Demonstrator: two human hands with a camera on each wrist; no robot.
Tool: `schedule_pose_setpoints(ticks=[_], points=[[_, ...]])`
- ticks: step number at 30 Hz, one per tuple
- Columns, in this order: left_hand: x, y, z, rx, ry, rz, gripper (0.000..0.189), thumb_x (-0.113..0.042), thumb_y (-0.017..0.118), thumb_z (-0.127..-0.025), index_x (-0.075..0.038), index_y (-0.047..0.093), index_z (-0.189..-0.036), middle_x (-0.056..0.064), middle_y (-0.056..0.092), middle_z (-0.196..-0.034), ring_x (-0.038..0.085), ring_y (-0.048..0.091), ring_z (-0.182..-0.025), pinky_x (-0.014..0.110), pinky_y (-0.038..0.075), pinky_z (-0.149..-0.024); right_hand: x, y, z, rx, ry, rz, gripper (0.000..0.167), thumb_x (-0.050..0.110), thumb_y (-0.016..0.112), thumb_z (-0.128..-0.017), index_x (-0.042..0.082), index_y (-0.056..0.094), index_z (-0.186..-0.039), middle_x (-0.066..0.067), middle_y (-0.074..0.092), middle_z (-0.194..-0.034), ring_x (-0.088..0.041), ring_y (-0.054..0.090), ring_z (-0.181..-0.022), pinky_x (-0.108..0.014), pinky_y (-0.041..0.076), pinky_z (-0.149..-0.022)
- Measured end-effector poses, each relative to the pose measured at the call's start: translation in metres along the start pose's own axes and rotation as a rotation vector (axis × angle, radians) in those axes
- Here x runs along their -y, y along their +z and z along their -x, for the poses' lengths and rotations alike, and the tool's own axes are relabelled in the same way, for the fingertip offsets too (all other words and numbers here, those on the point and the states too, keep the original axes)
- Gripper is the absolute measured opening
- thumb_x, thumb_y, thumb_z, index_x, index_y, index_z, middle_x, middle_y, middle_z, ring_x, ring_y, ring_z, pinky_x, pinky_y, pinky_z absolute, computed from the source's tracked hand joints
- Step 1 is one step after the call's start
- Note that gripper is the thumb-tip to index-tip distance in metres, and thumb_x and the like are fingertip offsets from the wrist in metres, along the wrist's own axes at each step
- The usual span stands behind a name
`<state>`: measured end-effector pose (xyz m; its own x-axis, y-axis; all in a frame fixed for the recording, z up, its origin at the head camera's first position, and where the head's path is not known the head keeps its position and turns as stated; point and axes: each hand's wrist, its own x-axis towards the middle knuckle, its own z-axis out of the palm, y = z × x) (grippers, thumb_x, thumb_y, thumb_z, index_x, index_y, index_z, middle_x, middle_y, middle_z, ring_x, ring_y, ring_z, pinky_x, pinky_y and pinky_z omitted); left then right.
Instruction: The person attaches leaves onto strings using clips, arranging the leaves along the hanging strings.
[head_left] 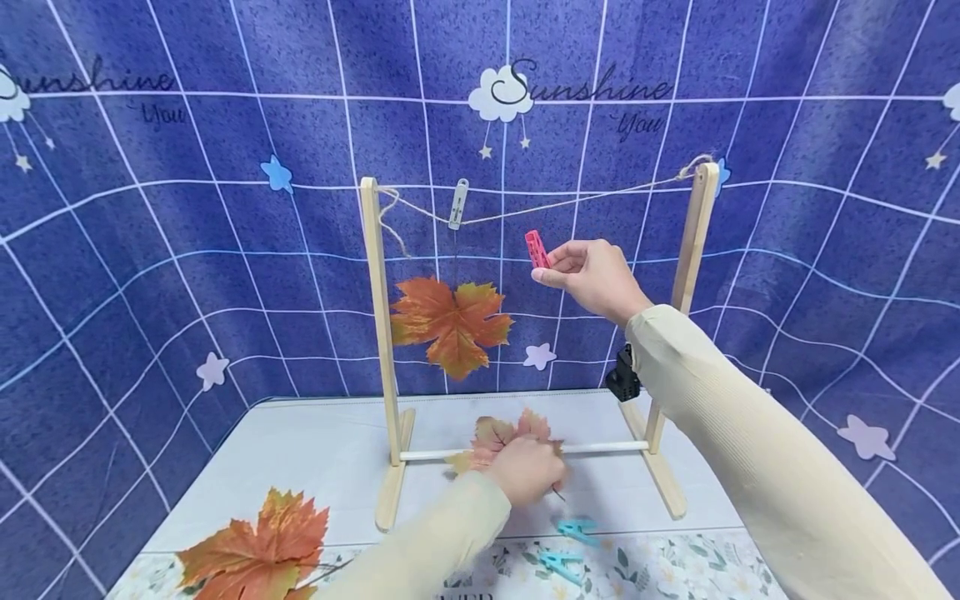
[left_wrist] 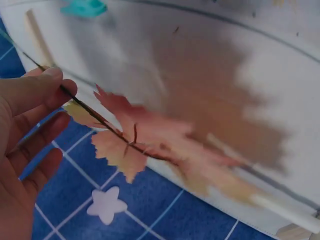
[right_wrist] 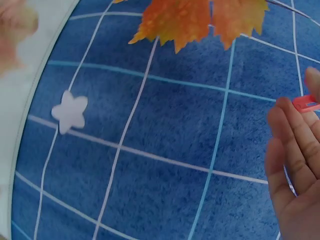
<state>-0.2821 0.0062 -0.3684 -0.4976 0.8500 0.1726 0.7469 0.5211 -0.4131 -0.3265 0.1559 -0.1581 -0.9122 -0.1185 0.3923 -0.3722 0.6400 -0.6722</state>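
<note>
My left hand (head_left: pixel 527 472) pinches the dark stem of a pinkish maple leaf (left_wrist: pixel 150 132) between thumb and index finger, the other fingers spread loosely. In the head view this leaf overlaps the white crossbar (head_left: pixel 607 447) of the wooden stand. Higher up, my right hand (head_left: pixel 600 275) holds a pink clothespin (head_left: pixel 537 249) between thumb and fingers, in front of and below the twine (head_left: pixel 555 206). A grey clothespin (head_left: pixel 459 204) sits on that twine left of centre, with an orange maple leaf (head_left: pixel 452 325) hanging under it by its stem.
Another orange leaf (head_left: pixel 258 550) lies at the table's front left. Two teal clothespins (head_left: pixel 561 565) lie at the front, right of my left forearm. The stand's left post (head_left: pixel 381 325) and right post (head_left: pixel 696 233) hold the twine's ends. A blue grid-patterned curtain (head_left: pixel 225 275) surrounds the table.
</note>
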Motion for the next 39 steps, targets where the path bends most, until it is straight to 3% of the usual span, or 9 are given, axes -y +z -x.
schedule_pose_setpoints(ticks=[5, 10, 15, 20, 25, 30, 39], points=[[0.017, -0.016, -0.003, -0.009, -0.055, 0.127, 0.014, -0.02, 0.08, -0.086, -0.032, 0.078, -0.093, -0.016, 0.073, -0.087, 0.007, 0.066, -0.089, 0.027, 0.05, -0.09, -0.001, -0.004, 0.004, 0.042, -0.001, 0.001, 0.031, 0.031, 0.073, -0.096, 0.006, 0.068, -0.113, -0.012, 0.073, -0.108, -0.029, 0.064, -0.107, -0.05, 0.046, -0.095], [0.035, -0.027, -0.007, -0.065, -0.11, 0.25, 0.012, -0.018, 0.079, -0.088, -0.027, 0.075, -0.094, -0.011, 0.071, -0.081, 0.011, 0.065, -0.08, 0.03, 0.049, -0.08, -0.001, -0.007, 0.004, 0.047, -0.021, 0.0, 0.032, 0.027, 0.074, -0.095, 0.005, 0.068, -0.118, -0.013, 0.073, -0.11, -0.029, 0.066, -0.107, -0.05, 0.047, -0.094], [0.05, -0.037, -0.008, -0.104, -0.156, 0.419, 0.016, -0.009, 0.077, -0.089, -0.022, 0.076, -0.099, -0.009, 0.074, -0.087, 0.012, 0.068, -0.083, 0.032, 0.05, -0.084, 0.001, -0.008, 0.004, 0.06, -0.049, -0.005, 0.034, 0.026, 0.075, -0.093, 0.006, 0.07, -0.119, -0.012, 0.072, -0.107, -0.026, 0.067, -0.1, -0.046, 0.048, -0.089], [0.062, -0.049, -0.006, -0.093, -0.281, 0.603, 0.013, -0.013, 0.075, -0.094, -0.02, 0.076, -0.105, -0.005, 0.076, -0.093, 0.017, 0.07, -0.095, 0.034, 0.052, -0.088, 0.006, -0.011, 0.007, 0.059, -0.076, 0.0, 0.033, 0.028, 0.074, -0.094, 0.007, 0.072, -0.12, -0.01, 0.072, -0.104, -0.025, 0.065, -0.096, -0.041, 0.048, -0.085], [0.071, -0.059, -0.004, -0.128, -0.378, 0.75, 0.011, -0.013, 0.072, -0.095, -0.018, 0.076, -0.104, -0.003, 0.076, -0.093, 0.015, 0.07, -0.097, 0.036, 0.052, -0.089, 0.012, -0.015, 0.01, 0.072, -0.104, -0.006, 0.036, 0.032, 0.073, -0.095, 0.008, 0.071, -0.122, -0.01, 0.071, -0.105, -0.025, 0.063, -0.098, -0.043, 0.046, -0.087], [0.079, -0.069, -0.002, -0.192, -0.387, 0.875, 0.007, -0.013, 0.072, -0.096, -0.014, 0.077, -0.1, -0.004, 0.075, -0.089, 0.014, 0.069, -0.098, 0.039, 0.051, -0.094, 0.018, -0.02, 0.014, 0.07, -0.122, -0.01, 0.038, 0.035, 0.071, -0.096, 0.009, 0.07, -0.124, -0.01, 0.07, -0.107, -0.025, 0.061, -0.101, -0.045, 0.046, -0.088], [0.092, -0.088, -0.001, -0.217, -0.418, 1.045, 0.012, -0.019, 0.07, -0.098, -0.011, 0.078, -0.1, -0.003, 0.076, -0.094, 0.014, 0.069, -0.101, 0.036, 0.052, -0.091, 0.025, -0.029, 0.016, 0.034, -0.17, -0.004, 0.037, 0.033, 0.074, -0.095, 0.009, 0.069, -0.122, -0.009, 0.07, -0.104, -0.024, 0.062, -0.098, -0.041, 0.043, -0.083]])
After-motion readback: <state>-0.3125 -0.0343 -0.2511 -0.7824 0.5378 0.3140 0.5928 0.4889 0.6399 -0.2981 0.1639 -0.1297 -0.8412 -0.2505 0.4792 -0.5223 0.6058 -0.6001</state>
